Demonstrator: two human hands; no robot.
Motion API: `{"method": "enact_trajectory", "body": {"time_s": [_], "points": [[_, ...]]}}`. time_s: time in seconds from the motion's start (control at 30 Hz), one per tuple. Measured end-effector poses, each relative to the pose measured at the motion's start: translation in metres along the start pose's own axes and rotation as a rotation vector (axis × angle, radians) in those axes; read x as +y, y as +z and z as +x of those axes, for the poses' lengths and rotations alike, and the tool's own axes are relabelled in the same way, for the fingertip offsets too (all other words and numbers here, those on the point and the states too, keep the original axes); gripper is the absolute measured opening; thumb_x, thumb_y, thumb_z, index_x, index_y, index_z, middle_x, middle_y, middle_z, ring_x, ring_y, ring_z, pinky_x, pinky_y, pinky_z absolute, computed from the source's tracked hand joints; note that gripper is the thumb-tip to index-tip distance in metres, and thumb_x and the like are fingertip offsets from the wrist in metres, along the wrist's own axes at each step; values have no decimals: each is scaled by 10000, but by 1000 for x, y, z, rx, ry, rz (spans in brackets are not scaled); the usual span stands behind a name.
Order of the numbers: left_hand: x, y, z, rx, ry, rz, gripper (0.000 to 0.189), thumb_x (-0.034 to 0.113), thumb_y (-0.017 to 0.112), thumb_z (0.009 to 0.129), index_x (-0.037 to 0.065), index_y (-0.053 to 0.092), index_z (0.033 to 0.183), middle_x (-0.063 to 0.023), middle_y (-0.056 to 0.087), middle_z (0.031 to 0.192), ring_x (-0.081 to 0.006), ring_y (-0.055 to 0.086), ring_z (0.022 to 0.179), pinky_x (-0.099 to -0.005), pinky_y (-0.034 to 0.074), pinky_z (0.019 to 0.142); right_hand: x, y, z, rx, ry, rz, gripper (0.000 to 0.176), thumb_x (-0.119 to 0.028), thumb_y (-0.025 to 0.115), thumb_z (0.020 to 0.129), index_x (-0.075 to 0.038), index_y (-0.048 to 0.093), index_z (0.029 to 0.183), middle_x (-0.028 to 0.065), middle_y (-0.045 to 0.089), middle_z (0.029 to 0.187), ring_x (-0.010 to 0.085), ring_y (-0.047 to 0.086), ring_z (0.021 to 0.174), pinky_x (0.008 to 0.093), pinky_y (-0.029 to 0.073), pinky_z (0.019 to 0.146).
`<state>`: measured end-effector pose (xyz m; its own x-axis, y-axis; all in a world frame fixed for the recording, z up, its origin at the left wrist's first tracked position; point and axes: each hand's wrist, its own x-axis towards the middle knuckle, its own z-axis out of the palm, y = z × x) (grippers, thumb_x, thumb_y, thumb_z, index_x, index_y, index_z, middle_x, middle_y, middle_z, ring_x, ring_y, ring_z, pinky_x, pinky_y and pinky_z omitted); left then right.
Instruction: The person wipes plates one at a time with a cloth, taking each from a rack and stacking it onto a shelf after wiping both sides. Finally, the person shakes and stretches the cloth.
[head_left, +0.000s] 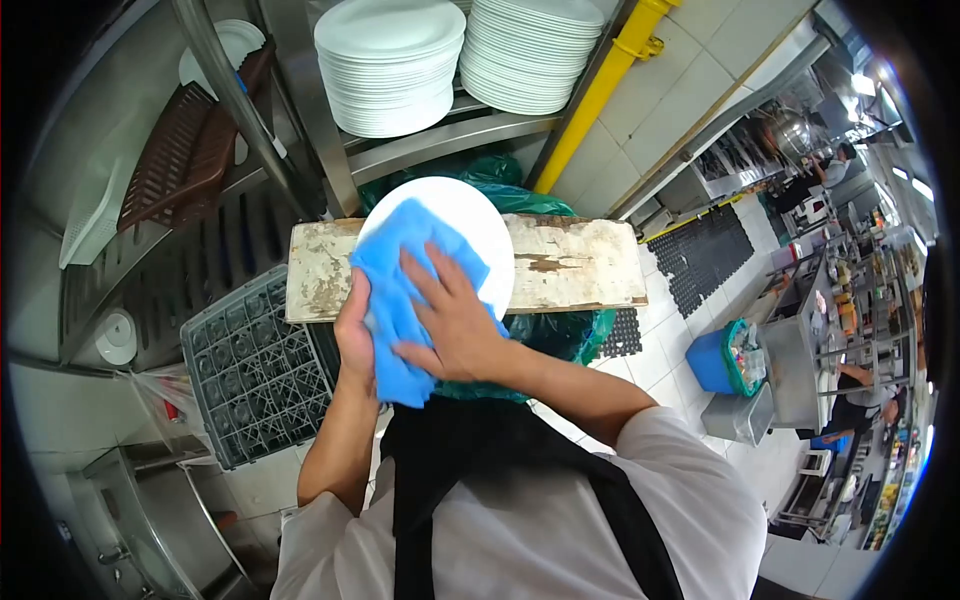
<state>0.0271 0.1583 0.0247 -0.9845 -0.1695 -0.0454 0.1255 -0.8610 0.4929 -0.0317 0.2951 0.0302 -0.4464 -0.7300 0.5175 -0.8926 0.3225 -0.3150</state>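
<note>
Left hand point(352, 335): closed round the lower edge of the plate point(470, 215).
Right hand point(450, 322): spread flat, fingers open, pressed on the blue cloth point(395, 300).
Wiping: even pressure is best applied while the rim is firmly supported.
Plate position: held before the chest, above the wooden board point(570, 265); face tilted towards the wearer; round, no long axis.
Far: stacked plates point(390, 70) are shelved.

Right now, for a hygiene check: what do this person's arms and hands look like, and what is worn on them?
Both the left hand and the right hand are bare: no gloves, and no rings or watch that I can see. The forearms are uncovered. Short white sleeves cover the upper arms, and the straps of a black apron run over the shirt.
</note>
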Motion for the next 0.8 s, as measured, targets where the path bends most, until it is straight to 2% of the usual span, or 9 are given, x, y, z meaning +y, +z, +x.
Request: {"method": "enact_trajectory", "body": {"time_s": [0.13, 0.27, 0.5, 0.57, 0.63, 0.67, 0.7, 0.73, 0.8], "points": [[6, -1, -5, -60, 62, 36, 628, 454, 364, 958, 16, 274, 1399, -152, 413, 1365, -300, 416, 1248, -428, 328, 1045, 38, -12, -31, -195, -83, 17, 656, -421, 661, 737, -41, 517, 1251, 223, 273, 1437, 500, 224, 1299, 562, 220, 1050], [-6, 9, -5, -22, 43, 78, 596, 425, 365, 964, 12, 289, 1388, -147, 417, 1361, -287, 421, 1243, -423, 331, 1044, 53, -13, 12, 99, 143, -160, 728, -462, 661, 727, -44, 477, 1293, 222, 255, 1448, 498, 214, 1303, 570, 212, 1049], [7, -13, 2, 71, 36, 76, 592, 428, 349, 969, 6, 297, 1380, -141, 420, 1360, -283, 433, 1231, -418, 335, 1040, 3, 11, -28, -122, -65, 139, 666, -402, 656, 725, -95, 491, 1293, 183, 288, 1445, 460, 224, 1318, 580, 221, 1044], [5, -12, -4, 28, 83, 38, 602, 429, 345, 969, -4, 291, 1384, -152, 407, 1372, -296, 426, 1239, -421, 332, 1044, 23, 0, -40, -147, 58, 34, 646, -350, 664, 695, -148, 506, 1288, 169, 298, 1443, 443, 237, 1320, 573, 215, 1054], [4, 0, -14, 12, 159, 54, 630, 432, 346, 965, -20, 263, 1396, -170, 384, 1392, -321, 413, 1254, -432, 322, 1053, 55, -8, -38, 24, 164, -79, 675, -292, 662, 678, -187, 480, 1320, 226, 304, 1416, 443, 248, 1313, 546, 218, 1067], [3, -3, -20, 20, 154, 54, 630, 432, 346, 965, -20, 263, 1396, -170, 384, 1392, -321, 413, 1254, -432, 322, 1053, 65, -12, -37, 122, 284, -9, 665, -251, 657, 685, -163, 476, 1319, 280, 293, 1387, 451, 293, 1279, 508, 276, 1054], [3, -9, -24, 15, 120, 55, 631, 426, 352, 962, -20, 256, 1399, -178, 375, 1397, -323, 406, 1259, -438, 319, 1055, 73, -16, -33, 221, 430, 191, 579, -228, 655, 727, -75, 503, 1264, 255, 427, 1287, 387, 469, 1160, 436, 407, 970], [4, -14, -24, 4, 91, 57, 633, 420, 358, 960, -20, 249, 1401, -187, 366, 1402, -325, 399, 1265, -443, 315, 1057, 82, -22, -36, 222, 433, 191, 579, -228, 655, 727, -75, 503, 1264, 255, 427, 1287, 387, 469, 1160, 436, 407, 970], [15, -31, -24, 8, -17, 53, 611, 377, 408, 951, -26, 269, 1389, -193, 408, 1361, -323, 442, 1226, -432, 357, 1024, 100, -32, -51, 91, 936, 1362, 515, -247, 637, 780, -8, 502, 1215, 169, 554, 1147, 281, 595, 994, 361, 490, 860]]}}
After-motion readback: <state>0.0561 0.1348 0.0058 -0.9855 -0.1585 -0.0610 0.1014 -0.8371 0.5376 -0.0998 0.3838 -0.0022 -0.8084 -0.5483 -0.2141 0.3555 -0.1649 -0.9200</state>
